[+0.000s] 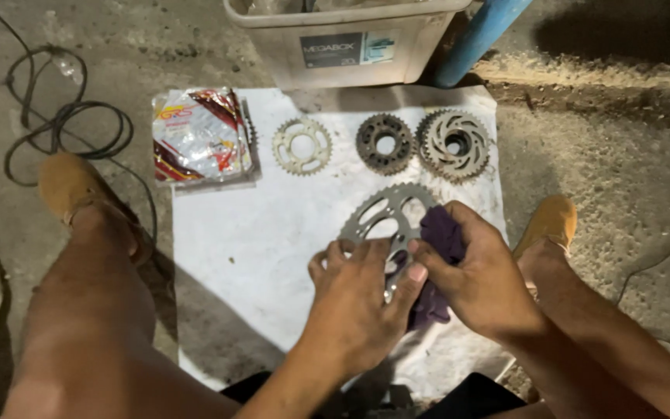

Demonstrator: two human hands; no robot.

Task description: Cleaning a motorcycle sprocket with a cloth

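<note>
Both hands are busy over a white sheet spread on the concrete floor. Left hand has its fingers curled around the near edge of a big grey sprocket, holding it tilted up. Right hand is closed on a dark purple rag pressed against the sprocket's right side. From the head camera, further out on the sheet sit three smaller sprockets in a row: pale one, dark one, and a silvery one far right. Packaged sprocket in a red and white bag lies far left. Grey plastic bin stands beyond the sheet, black cable off to the left.
</note>
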